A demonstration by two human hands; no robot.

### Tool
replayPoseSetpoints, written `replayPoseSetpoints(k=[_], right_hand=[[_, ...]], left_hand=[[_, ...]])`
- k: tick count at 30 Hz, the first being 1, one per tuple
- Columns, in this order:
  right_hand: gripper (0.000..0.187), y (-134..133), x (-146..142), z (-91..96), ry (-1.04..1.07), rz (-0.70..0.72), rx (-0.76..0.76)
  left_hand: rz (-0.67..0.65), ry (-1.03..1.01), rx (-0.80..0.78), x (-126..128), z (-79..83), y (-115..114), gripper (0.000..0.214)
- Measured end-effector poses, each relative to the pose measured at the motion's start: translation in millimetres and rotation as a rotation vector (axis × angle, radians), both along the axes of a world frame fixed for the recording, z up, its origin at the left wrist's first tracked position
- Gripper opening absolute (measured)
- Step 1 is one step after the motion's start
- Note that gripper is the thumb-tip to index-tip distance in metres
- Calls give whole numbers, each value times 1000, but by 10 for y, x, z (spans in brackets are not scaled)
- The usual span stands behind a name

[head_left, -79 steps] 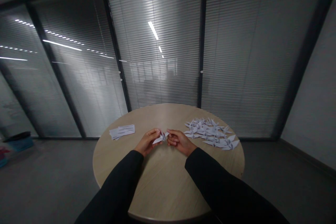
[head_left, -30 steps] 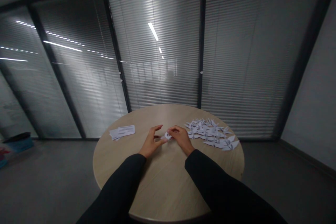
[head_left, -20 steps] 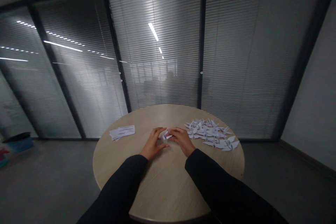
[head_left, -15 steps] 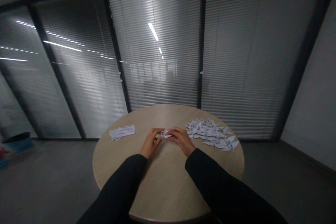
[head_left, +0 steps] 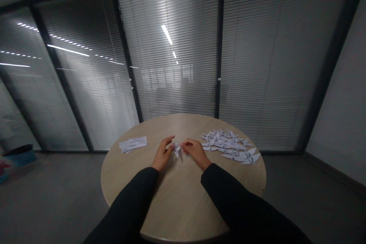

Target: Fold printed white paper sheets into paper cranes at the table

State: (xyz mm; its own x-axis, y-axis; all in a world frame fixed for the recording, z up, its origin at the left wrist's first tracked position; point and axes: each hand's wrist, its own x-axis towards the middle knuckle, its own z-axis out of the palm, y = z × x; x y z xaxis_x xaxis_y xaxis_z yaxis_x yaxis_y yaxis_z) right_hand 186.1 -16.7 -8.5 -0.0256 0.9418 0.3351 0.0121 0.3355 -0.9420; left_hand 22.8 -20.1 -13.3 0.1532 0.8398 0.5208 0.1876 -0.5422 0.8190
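Note:
Between my two hands, above the middle of the round table (head_left: 177, 206), is a small white folded paper crane (head_left: 176, 150), with one point hanging downward. My left hand (head_left: 163, 154) holds its left side near the thumb, while the index finger stretches out above it. Fingers of my right hand (head_left: 195, 152) are pinched at the crane's right side. The fingertips hide parts of the crane. To the right of my right hand lies a spread of several white paper cranes (head_left: 228, 145).
A small stack of white paper slips (head_left: 134, 143) lies on the table's left side. Behind the table runs a glass partition with blinds (head_left: 177, 91). A blue bin (head_left: 20, 155) stands on the floor at far left.
The folded paper has turned and now shows a point hanging down. My left index finger has lifted away from it, and my hands have moved slightly apart.

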Motion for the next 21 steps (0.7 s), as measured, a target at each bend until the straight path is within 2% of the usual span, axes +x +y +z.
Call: replayPoseSetpoints(k=[4, 11, 21], right_hand=[[20, -12, 1, 2, -37, 44, 74], [20, -64, -10, 45, -40, 125, 115], [28, -101, 23, 98, -70, 249, 154]], left_hand=[[-25, 38, -42, 20, 40, -28, 36], [-165, -121, -361, 36, 72, -29, 48], [-299, -184, -389, 9, 115, -64, 46]])
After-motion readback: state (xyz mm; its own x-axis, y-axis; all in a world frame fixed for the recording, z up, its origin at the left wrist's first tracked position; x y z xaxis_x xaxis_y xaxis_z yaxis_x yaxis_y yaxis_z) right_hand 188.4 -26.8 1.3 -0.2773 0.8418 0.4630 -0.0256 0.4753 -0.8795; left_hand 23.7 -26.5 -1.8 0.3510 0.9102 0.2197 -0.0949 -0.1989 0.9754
